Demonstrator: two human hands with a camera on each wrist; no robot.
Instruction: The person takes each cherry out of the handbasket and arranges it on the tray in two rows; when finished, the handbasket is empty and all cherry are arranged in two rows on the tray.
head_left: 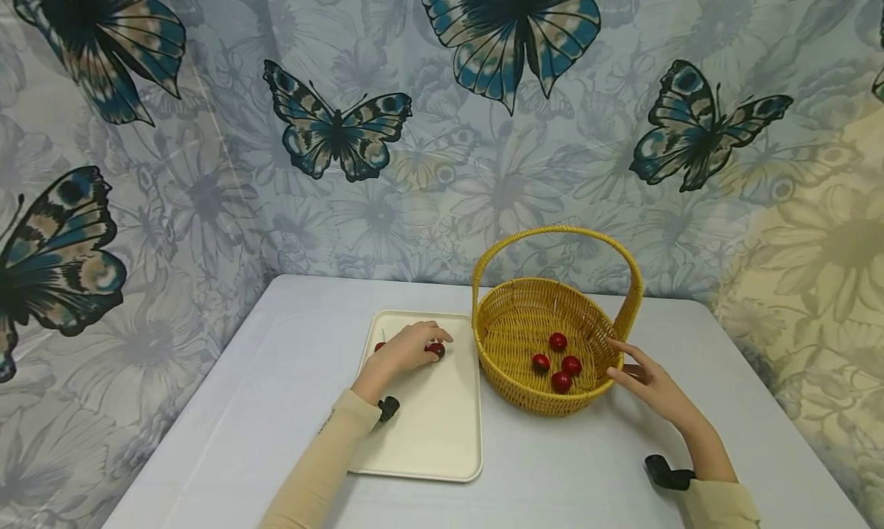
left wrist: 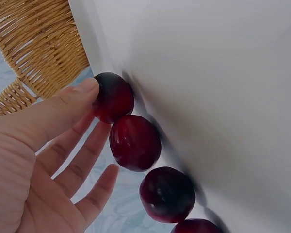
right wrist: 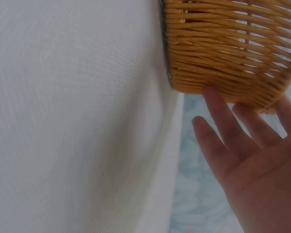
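My left hand reaches over the cream tray, thumb and fingertips pinching a dark red cherry. Right beside it lies a second cherry, with more in a row along the tray; in the head view the hand covers some of them. To the right stands a yellow wicker basket with a tall handle, several red cherries on its floor. At the basket's right side, my right hand touches the rim and wall with fingers spread and nearly straight.
A white-covered table carries the tray and the basket side by side. Behind it hangs a butterfly-patterned cloth. The basket's handle arches up close to that cloth. Black wrist devices are worn at both sleeves.
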